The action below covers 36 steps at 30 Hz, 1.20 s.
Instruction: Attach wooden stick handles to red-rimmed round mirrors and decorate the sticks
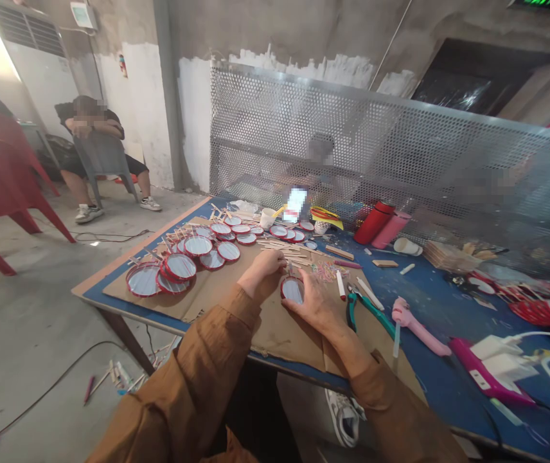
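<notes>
My right hand (317,305) grips a small round red-rimmed disc (293,290) with a pale, shiny face, its thumb and fingers around the edge. Just above the disc's far side, my left hand (266,271) has its fingers pinched together; what is between them is too small to make out. A short stick seems to stick out from the disc near those fingertips. Both hands are over a cardboard sheet (275,331). Similar red-rimmed discs (198,245) with thin wooden sticks are piled to the left. Wooden sticks (282,251) and colourful rubber bands (326,271) lie just beyond the hands.
Right of my hands lie green-handled pliers (371,307), a pink glue gun (419,328) and a magenta power strip (489,373) with chargers. A red bottle (374,222) stands by the perforated metal screen (265,128). A lit phone (295,204) stands at the back. A person sits far left.
</notes>
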Each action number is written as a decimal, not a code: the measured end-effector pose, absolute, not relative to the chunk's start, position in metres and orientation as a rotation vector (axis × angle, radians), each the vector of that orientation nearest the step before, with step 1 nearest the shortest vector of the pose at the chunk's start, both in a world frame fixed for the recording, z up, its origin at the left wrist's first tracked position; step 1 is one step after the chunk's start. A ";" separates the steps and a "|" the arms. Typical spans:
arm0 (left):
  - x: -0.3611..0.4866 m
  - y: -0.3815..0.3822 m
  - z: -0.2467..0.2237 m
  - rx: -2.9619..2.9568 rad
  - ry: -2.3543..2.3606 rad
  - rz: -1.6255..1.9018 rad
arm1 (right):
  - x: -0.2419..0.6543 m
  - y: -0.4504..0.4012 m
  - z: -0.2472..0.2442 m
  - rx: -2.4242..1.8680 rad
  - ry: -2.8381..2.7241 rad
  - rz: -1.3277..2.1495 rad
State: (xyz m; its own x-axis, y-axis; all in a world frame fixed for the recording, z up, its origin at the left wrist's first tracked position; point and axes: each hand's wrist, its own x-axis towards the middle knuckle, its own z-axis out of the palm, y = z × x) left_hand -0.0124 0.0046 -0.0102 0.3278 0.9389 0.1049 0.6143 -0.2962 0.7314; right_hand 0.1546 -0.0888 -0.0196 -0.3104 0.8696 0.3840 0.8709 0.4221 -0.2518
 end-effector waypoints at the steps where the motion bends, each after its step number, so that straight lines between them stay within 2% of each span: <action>1: -0.012 0.004 -0.011 2.004 1.357 0.731 | 0.155 -0.089 -0.020 -1.469 -2.219 -0.005; 17: -0.017 0.004 0.001 2.109 1.371 0.608 | 0.156 -0.088 -0.022 -1.417 -2.199 -0.006; 36: -0.015 0.011 -0.009 2.078 1.411 0.611 | 0.156 -0.089 -0.021 -1.402 -2.186 0.036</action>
